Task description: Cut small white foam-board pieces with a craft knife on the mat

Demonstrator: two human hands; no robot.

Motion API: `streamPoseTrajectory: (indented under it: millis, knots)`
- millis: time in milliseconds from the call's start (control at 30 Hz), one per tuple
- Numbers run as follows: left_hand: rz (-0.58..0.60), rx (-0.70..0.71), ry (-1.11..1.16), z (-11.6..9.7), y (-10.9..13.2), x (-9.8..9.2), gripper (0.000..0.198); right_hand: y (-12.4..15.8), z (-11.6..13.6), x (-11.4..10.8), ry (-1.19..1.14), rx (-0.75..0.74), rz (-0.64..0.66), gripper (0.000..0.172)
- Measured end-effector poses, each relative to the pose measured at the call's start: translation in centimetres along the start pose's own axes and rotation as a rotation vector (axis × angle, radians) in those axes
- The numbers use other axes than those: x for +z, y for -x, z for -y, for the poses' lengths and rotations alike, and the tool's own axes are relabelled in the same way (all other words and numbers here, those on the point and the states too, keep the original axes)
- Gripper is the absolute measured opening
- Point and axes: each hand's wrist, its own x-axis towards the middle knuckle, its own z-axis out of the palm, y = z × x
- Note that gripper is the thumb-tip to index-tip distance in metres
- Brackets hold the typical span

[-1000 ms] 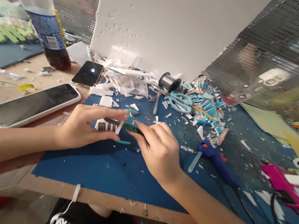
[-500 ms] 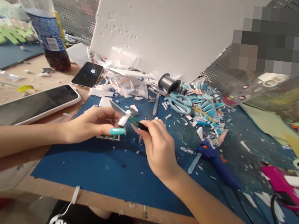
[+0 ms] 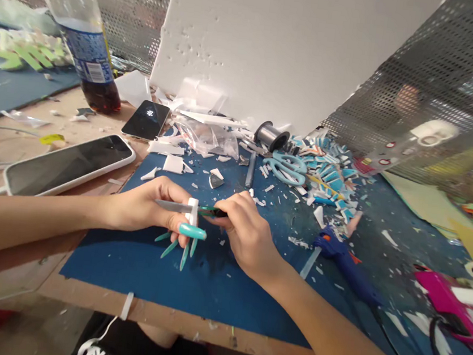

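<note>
My left hand (image 3: 158, 208) pinches a small white foam piece (image 3: 191, 216) between thumb and fingers, above the blue mat (image 3: 135, 274). Its long turquoise nails point down and to the right. A cutter knife (image 3: 207, 211) with a green and black handle is gripped in my right hand (image 3: 249, 236). Its pale blade (image 3: 171, 206) runs leftward along the foam piece, towards my left fingers. Whether the blade has gone into the foam, I cannot tell. Part of the handle is hidden inside my right hand.
To the right lie a blue glue gun (image 3: 348, 267) and a pink tool (image 3: 447, 301) with cables. Light-blue scissors (image 3: 286, 169), a wire spool (image 3: 271, 136) and blue-white scraps (image 3: 331, 168) sit behind. Two phones, one white-cased (image 3: 71, 167), and a cola bottle (image 3: 91, 67) stand left.
Both hands have come slightly lower. The foam piece has turned more upright, and the knife blade has swung from a slant to nearly level. The view has shifted a little.
</note>
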Motion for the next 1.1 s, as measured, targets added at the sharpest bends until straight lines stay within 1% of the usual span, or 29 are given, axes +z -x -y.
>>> streamPoseTrajectory:
  millis: [233, 367, 467, 633, 767, 900, 1100]
  knots:
    - [0.039, -0.037, 0.048, 0.1, 0.0, -0.2, 0.023, 0.0, -0.6, 0.0, -0.006, -0.028, -0.001, 0.014]
    - [0.118, -0.064, 0.052, 0.0, 0.0, -0.2, 0.021, -0.1, -0.2, 0.1, -0.046, -0.029, 0.014, 0.015]
    - [0.15, -0.08, 0.053, -0.1, 0.0, -0.2, 0.02, -0.1, 0.2, 0.2, -0.077, -0.014, 0.018, 0.016]
    - [0.148, -0.081, 0.066, 0.1, 0.1, 0.0, 0.023, -0.2, 0.4, 0.3, -0.089, -0.017, 0.021, 0.017]
    - [0.143, -0.09, 0.042, 0.1, 0.2, -0.3, 0.027, -0.2, -0.1, -0.1, -0.08, -0.044, 0.027, 0.017]
    - [0.133, -0.109, 0.07, 0.1, 0.2, -0.6, 0.033, -0.1, -0.6, -0.4, -0.059, -0.049, 0.027, 0.017]
    - [0.166, -0.175, 0.058, 0.4, 0.2, -0.3, 0.028, -0.1, -0.2, 0.1, -0.031, 0.039, -0.016, 0.018]
